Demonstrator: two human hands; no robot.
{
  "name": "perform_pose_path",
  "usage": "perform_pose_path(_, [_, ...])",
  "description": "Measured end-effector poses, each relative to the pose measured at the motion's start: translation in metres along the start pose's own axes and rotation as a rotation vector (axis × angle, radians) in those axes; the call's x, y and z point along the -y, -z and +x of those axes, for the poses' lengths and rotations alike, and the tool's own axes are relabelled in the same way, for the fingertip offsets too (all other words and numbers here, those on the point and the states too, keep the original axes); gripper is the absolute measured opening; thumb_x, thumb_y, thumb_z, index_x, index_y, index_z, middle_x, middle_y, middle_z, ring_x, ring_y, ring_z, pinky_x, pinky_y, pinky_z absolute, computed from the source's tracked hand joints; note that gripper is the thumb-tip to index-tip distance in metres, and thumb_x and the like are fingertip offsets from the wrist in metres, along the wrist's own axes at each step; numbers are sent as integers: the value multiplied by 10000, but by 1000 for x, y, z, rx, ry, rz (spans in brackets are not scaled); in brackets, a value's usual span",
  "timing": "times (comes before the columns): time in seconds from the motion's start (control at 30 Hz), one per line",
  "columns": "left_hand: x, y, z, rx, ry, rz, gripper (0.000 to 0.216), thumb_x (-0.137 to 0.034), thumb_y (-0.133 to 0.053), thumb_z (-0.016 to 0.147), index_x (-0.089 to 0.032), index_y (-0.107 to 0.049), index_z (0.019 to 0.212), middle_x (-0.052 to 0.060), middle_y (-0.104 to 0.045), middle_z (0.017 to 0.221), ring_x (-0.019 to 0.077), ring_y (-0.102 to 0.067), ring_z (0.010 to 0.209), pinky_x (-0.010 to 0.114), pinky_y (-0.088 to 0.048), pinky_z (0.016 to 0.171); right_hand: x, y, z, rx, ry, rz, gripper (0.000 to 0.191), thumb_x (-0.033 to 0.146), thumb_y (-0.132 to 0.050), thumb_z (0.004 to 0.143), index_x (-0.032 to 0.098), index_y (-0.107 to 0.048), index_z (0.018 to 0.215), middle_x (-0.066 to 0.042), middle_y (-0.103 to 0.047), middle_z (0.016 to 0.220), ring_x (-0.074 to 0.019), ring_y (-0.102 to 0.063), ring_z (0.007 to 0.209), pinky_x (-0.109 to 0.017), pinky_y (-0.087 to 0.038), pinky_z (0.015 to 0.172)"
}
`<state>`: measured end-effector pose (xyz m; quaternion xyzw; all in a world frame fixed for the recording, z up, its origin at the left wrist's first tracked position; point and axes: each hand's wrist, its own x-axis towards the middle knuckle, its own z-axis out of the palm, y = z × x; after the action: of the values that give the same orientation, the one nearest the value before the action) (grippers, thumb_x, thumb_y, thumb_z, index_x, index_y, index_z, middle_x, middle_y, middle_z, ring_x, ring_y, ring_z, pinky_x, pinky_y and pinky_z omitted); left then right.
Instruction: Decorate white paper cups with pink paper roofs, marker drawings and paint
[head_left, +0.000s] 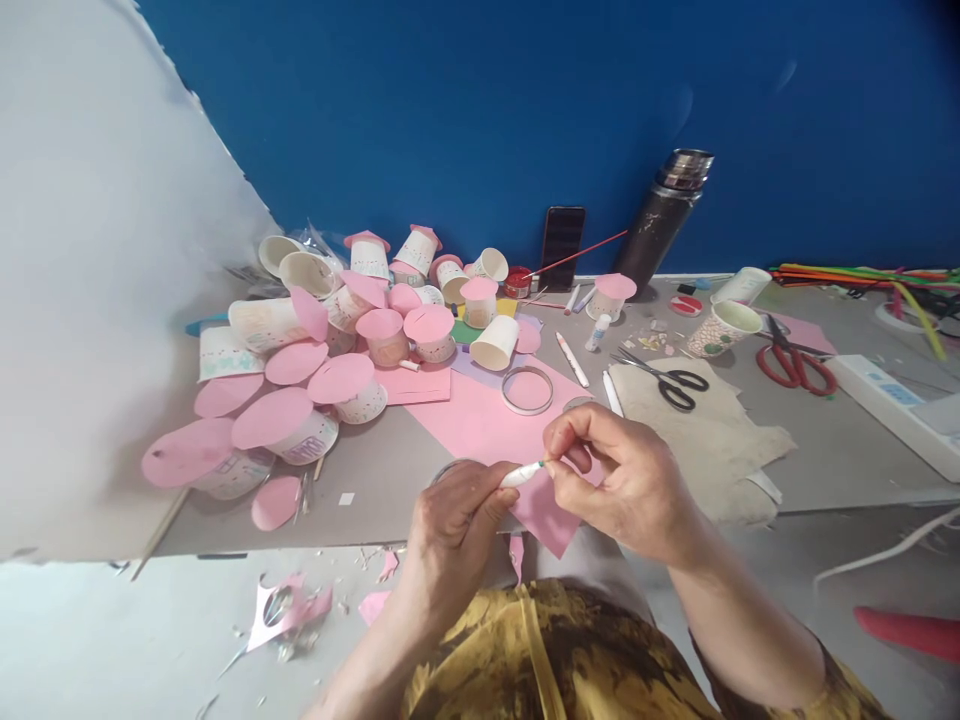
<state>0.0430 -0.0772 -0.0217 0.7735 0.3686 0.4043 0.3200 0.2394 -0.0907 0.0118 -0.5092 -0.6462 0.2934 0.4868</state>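
My left hand (457, 515) is closed around a slim white marker (523, 475) with a green tip, held over the front edge of the table. The thumb and forefinger of my right hand (626, 480) pinch the marker's green end. Beneath both hands lies a sheet of pink paper (480, 425), its corner hanging past the edge. A tape ring (526, 408) rests on that sheet. Just beyond my hands lie more white markers, one of them a marker (572, 359) pointing away at an angle.
Paper cups with pink paper discs (281, 425) crowd the left side. Black-handled scissors (667, 380) lie on a beige cloth (697, 440); red-handled scissors (795, 365) are farther right. A dark flask (660, 230) and a phone (562, 245) stand by the blue wall. A white power strip (896, 410) sits at right.
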Motion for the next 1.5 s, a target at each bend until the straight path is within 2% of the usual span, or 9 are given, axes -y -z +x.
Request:
perform_pose_path(0.1, [2, 3, 2, 9, -41, -9, 213, -221, -567, 1032, -202, -778, 1020, 34, -735, 801, 151, -645, 716, 262, -491, 657, 1, 2, 1, 20, -10, 26, 119, 124, -615, 758, 220, -608, 827, 18, -629, 751, -105, -508, 621, -232, -457, 585])
perform_pose_path(0.23, [5, 0, 0, -81, -106, 33, 182, -193, -608, 1009, -192, -777, 1075, 26, -727, 794, 141, -644, 712, 249, -492, 659, 1, -1, -3, 14, -18, 110, 119, 115, -611, 780, 223, -588, 827, 15, -618, 769, -107, -499, 638, -234, -458, 588])
perform_pose_path(0.33, [4, -3, -3, -109, -64, 42, 192, -197, -608, 1012, -206, -785, 1086, 27, -732, 804, 145, -645, 718, 258, -492, 665, -3, -3, -7, -7, 14, 108, 154, 94, -610, 798, 228, -588, 872, 11, -627, 810, -110, -515, 663, -242, -475, 623])
perform_pose_path(0.53, [0, 1, -2, -31, 0, -1, 244, -227, -577, 1029, -235, -808, 1106, 35, -747, 814, 161, -659, 733, 274, -494, 662, -5, -2, -2, 8, 94, -13, 195, 67, -607, 786, 234, -583, 885, 23, -630, 790, -107, -515, 649, -241, -460, 618])
perform_pose_path(0.8, [6, -5, -3, -127, -30, 41, 194, -231, -615, 1005, -220, -801, 1059, 25, -732, 772, 157, -642, 696, 271, -494, 644, -8, -7, -3, -31, -2, 89, 136, 113, -613, 787, 227, -573, 848, 11, -628, 789, -111, -517, 647, -239, -469, 608])
perform_pose_path(1.07, [5, -4, -5, -67, -4, -6, 209, -215, -600, 1019, -237, -797, 1085, 13, -723, 803, 147, -648, 733, 266, -477, 666, -10, -4, -5, -9, 56, 11, 202, 65, -605, 773, 235, -573, 877, 28, -617, 787, -105, -485, 635, -242, -440, 602])
perform_pose_path(1.23, [6, -6, -5, -115, -40, 20, 194, -193, -620, 1004, -219, -791, 1091, 7, -714, 782, 139, -628, 708, 251, -469, 659, -8, -6, -5, -37, -4, 89, 151, 101, -603, 796, 231, -563, 862, 15, -628, 809, -110, -528, 663, -246, -458, 618])
perform_pose_path(1.33, [7, -9, -6, -133, -12, 20, 187, -201, -614, 1009, -213, -793, 1063, 18, -739, 822, 143, -641, 733, 251, -471, 672, -7, -9, -6, -78, 17, 62, 144, 106, -598, 801, 232, -551, 851, 23, -625, 791, -101, -514, 645, -236, -449, 609])
perform_pose_path(1.5, [5, -7, -6, -63, 31, -11, 222, -211, -597, 1022, -238, -800, 1106, 15, -746, 848, 144, -651, 762, 253, -469, 683, -6, -7, -3, -47, 62, -15, 175, 78, -604, 768, 231, -571, 846, 37, -623, 761, -87, -473, 606, -218, -413, 573])
